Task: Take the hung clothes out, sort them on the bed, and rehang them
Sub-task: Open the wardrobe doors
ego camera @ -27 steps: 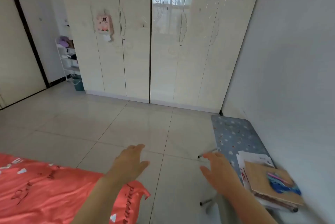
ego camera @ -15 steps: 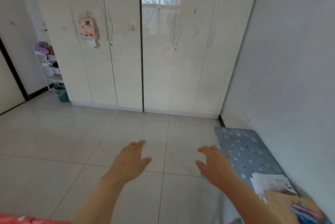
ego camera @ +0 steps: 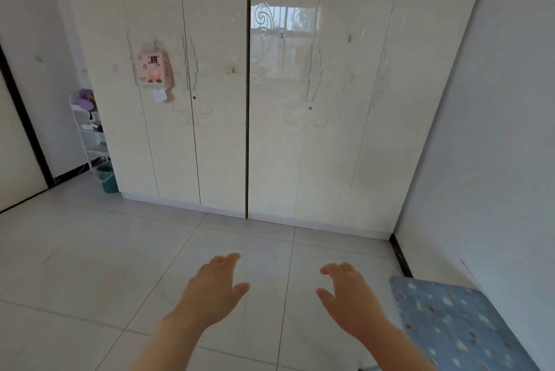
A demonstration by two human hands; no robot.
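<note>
Head view: the wardrobe point(ego camera: 300, 136) stands straight ahead of both hands, well apart, with its doors closed and its seams vertical. The hung clothes are presumably behind the doors, unseen. Two sections meet at one dark gap point(ego camera: 247, 130). The left hand point(ego camera: 210, 292), nearer that gap, and the right hand point(ego camera: 351, 298) both have loosely spread fingers and hold nothing.

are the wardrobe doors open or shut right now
Shut. All the wardrobe doors lie flush, with only thin dark seams between them and no clothes showing. Both hands hang short of them, empty.

pink box point(ego camera: 154, 69) | teal bin point(ego camera: 106, 181) beside white rack point(ego camera: 89, 133) | blue patterned board point(ego camera: 456, 325)
</note>
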